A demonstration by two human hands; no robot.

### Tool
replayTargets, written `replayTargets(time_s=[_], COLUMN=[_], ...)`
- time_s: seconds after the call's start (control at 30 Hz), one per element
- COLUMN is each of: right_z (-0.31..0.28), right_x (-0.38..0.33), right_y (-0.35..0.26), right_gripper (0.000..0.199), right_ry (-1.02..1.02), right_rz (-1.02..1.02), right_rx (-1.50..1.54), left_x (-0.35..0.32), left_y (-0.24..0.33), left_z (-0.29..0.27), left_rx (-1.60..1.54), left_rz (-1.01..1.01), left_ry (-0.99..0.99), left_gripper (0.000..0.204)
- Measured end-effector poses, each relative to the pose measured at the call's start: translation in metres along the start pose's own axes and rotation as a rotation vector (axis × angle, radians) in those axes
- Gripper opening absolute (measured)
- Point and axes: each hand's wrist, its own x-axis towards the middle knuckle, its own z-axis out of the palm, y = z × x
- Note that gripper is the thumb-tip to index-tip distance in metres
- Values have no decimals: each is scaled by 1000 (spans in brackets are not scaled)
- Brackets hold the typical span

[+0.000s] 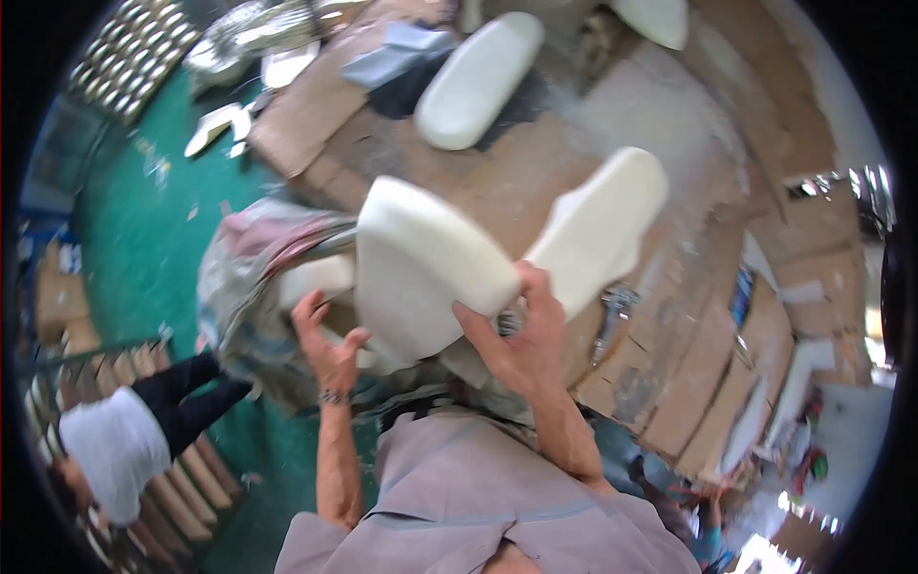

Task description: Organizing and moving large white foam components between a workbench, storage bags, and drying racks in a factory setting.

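In front of me is a large white moulded foam piece (416, 273), tilted up above the near edge of the table. My right hand (526, 340) grips its right corner, with the thumb on the near face. Just left of the piece, my left hand (330, 354) has its fingers apart and bent, and nothing shows between them. A smaller white block (317, 277) lies beyond its fingertips, partly covered by cloth. Behind my right hand, a long white foam piece (607, 225) with a wavy edge rests on the table.
Brown cardboard covers the table (459, 187). Another long white foam piece (481, 81) lies at the far side. A metal spray gun (612, 320) sits on the right. Bunched grey and pink cloth (258, 249) hangs at the left edge. Another person (120, 440) is at far left on the green floor.
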Motion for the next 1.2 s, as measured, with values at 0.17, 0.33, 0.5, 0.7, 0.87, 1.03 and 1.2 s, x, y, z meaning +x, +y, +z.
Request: replayTargets(time_s=[0.17, 0.33, 0.5, 0.7, 0.87, 1.03, 1.2], right_z=[-109, -141, -90, -130, -141, -83, -93], right_x=[-2, -52, -148, -153, -127, -124, -150], right_y=[-28, 37, 109, 155, 194, 283, 290], right_gripper=[50, 70, 84, 93, 93, 76, 56], right_ry=[644, 947, 878, 764, 625, 674, 693], right_rz=[5, 57, 361, 354, 538, 582, 765], right_rx=[355, 589, 596, 959, 643, 602, 505], left_x=[4, 25, 44, 104, 123, 105, 57], left_y=[38, 71, 143, 127, 150, 107, 164], left_z=[31, 157, 267, 338, 405, 474, 425], left_rx=[-376, -1000, -1476, -1174, -863, -290, -95], left_rz=[-145, -379, -539, -405, -307, 128, 228], left_ry=[-112, -200, -421, -837, -1132, -941, -766], left_gripper=[126, 101, 77, 75, 86, 100, 84])
